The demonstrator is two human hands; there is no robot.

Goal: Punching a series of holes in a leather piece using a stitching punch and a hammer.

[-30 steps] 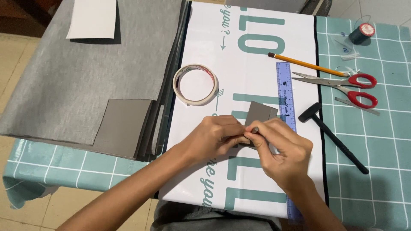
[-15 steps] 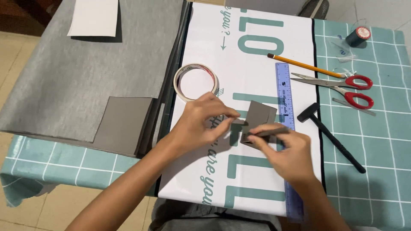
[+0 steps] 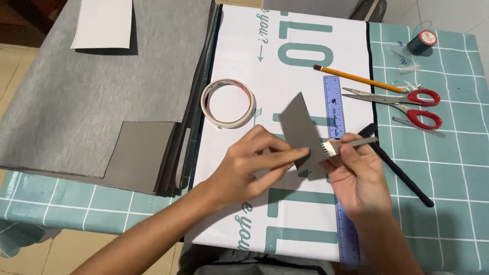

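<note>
My left hand (image 3: 252, 165) pinches the lower edge of a small grey piece of leather-like sheet (image 3: 298, 127) and holds it raised and tilted above the white printed mat (image 3: 300, 56). My right hand (image 3: 356, 175) grips a metal pronged chisel (image 3: 346, 146), whose toothed end rests against the sheet's lower right edge. Both hands meet at the sheet, over the blue ruler (image 3: 336, 102).
A masking tape roll (image 3: 229, 103) lies left of the sheet. A pencil (image 3: 356, 77), red-handled scissors (image 3: 407, 104), a black hammer (image 3: 402, 173) and a dark thread spool (image 3: 422, 40) lie on the teal checked cloth at right. Grey fabric sheets (image 3: 91, 97) cover the left.
The grey sheet has been lifted off the mat and turned upright. My right hand shifted right and now shows the chisel's toothed end at the sheet's edge.
</note>
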